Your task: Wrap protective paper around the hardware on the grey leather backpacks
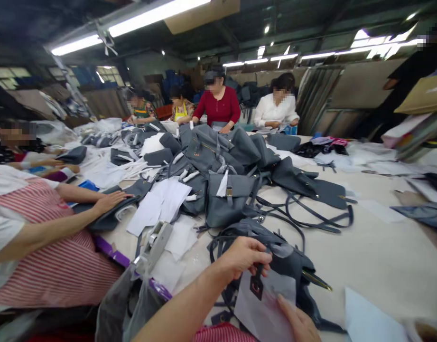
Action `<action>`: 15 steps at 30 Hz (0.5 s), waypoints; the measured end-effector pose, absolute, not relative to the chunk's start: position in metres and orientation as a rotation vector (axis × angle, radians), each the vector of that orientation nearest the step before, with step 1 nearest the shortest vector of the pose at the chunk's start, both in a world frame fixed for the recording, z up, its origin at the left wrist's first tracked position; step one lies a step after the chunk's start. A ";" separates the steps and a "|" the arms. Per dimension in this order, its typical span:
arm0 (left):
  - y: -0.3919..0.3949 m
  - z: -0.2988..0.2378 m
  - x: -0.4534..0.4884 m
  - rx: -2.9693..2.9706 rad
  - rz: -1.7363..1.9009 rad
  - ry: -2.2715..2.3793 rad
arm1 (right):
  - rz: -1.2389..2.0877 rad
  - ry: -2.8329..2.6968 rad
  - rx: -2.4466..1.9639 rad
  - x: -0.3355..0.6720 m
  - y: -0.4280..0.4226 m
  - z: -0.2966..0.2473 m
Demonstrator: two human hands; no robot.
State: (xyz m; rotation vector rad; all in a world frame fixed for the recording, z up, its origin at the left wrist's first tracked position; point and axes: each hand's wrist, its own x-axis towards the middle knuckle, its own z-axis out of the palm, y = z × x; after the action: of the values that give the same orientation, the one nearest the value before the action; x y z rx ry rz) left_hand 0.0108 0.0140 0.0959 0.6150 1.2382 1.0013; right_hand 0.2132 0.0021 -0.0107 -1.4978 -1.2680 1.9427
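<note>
My left hand (pixel 245 259) is closed, pinching the narrow top of a dark leather tag (pixel 256 288) with a metal-coloured emblem on it. Behind the tag is a thin whitish sheet (pixel 264 316); I cannot tell whether it is paper or plastic. At that sheet's right edge, my right hand (pixel 299 319) is closed on it with the thumb on top. Under and behind both hands lies a dark grey bag (pixel 292 263) with straps and a gold-coloured zip edge (pixel 317 280).
Grey bags (pixel 228 199) lie heaped across the table (pixel 389 251). White papers (pixel 161 202) and a grey clamp-like device (pixel 156 244) are on the left. A co-worker's hand (pixel 109 202) rests on a dark piece there. Pale sheets (pixel 369 316) lie at right; several people work opposite.
</note>
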 end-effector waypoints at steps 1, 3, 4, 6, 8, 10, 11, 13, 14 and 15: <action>0.013 0.097 0.011 0.596 0.997 1.205 | 1.943 -1.257 -1.449 0.207 -0.001 -0.006; 0.013 0.097 0.010 0.565 0.975 1.146 | 1.913 -1.232 -1.364 0.195 -0.005 0.008; 0.013 0.097 0.010 0.560 0.956 1.127 | 1.899 -1.204 -1.329 0.190 -0.006 0.014; 0.013 0.096 0.009 0.559 0.913 1.123 | 1.936 -1.095 -1.262 0.183 -0.007 0.026; 0.013 0.094 0.009 0.575 0.885 1.141 | 2.025 -0.942 -1.213 0.181 -0.007 0.034; 0.013 0.093 0.012 0.592 0.875 1.156 | 2.088 -0.840 -1.195 0.182 -0.009 0.039; 0.012 0.091 0.013 0.596 0.876 1.162 | 2.096 -0.823 -1.195 0.182 -0.010 0.040; 0.012 0.088 0.017 0.599 0.881 1.177 | 2.082 -0.821 -1.176 0.181 -0.013 0.040; 0.012 0.086 0.019 0.596 0.882 1.186 | 2.070 -0.810 -1.149 0.180 -0.015 0.038; 0.012 0.084 0.021 0.589 0.885 1.196 | 2.062 -0.782 -1.115 0.178 -0.017 0.037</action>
State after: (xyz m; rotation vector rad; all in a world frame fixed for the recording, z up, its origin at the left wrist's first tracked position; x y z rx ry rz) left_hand 0.0207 0.0125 0.0843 0.5893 1.1959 0.8848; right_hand 0.1781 -0.0175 0.0368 -1.1153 -0.7817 2.0625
